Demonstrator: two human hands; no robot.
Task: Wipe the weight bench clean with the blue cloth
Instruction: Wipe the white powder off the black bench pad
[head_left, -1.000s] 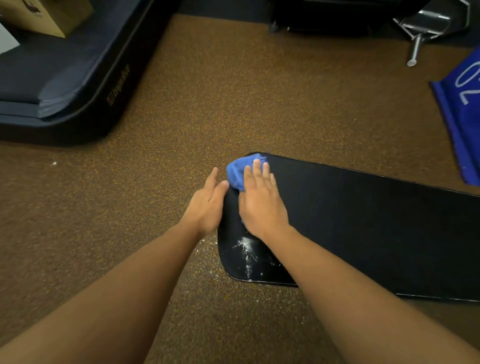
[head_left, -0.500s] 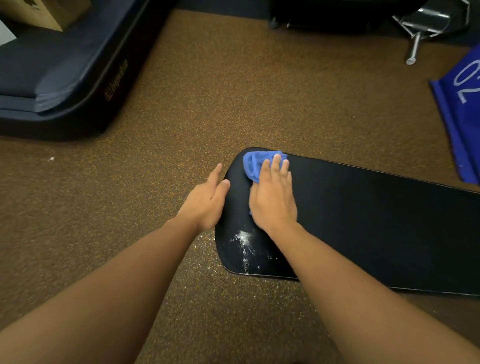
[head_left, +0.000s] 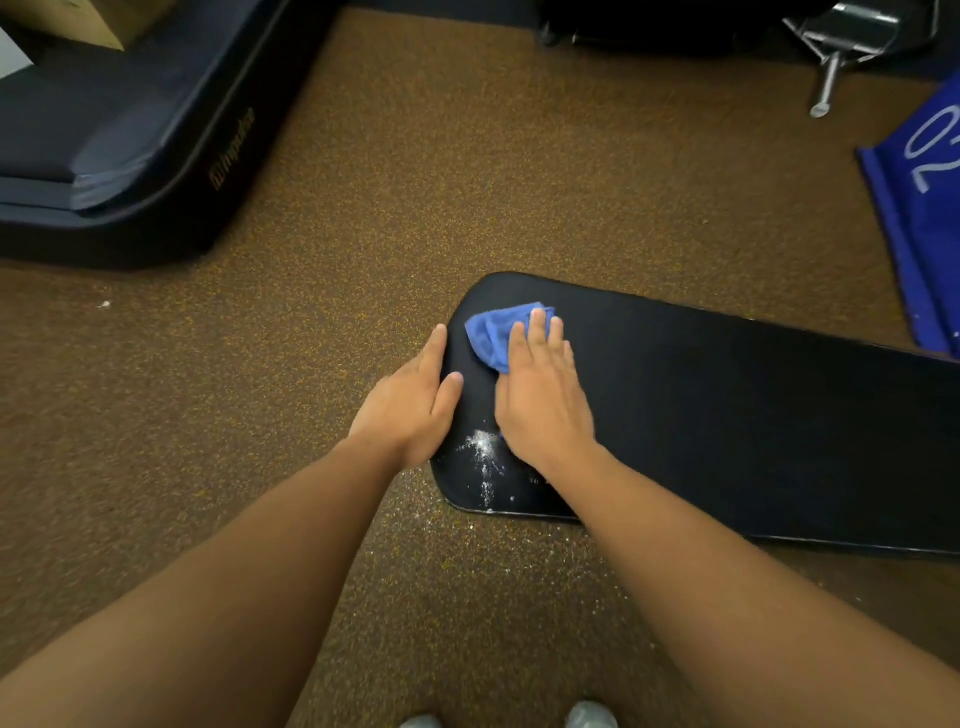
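I am looking down at the bench (head_left: 727, 426), whose black pad is running off the frame at 3 o'clock, so its far end is cut off. Most of the cloth (head_left: 493, 332) is lying hidden under my right hand (head_left: 543, 400); only a bunched blue part is showing at the fingertips, near the pad's rounded end at 12 o'clock of that hand. A blue mat (head_left: 924, 218) at 2 o'clock is also being cropped by the frame. White powder (head_left: 483, 457) is sitting on the pad between my wrists, with specks on the floor (head_left: 467, 156) below the edge. Open floor is lying all round the rounded end, toward 9 and 12 o'clock. My right hand is lying flat, fingers straight, pressing the cloth. My left hand (head_left: 410, 405) is resting open against the pad's edge, thumb on top.
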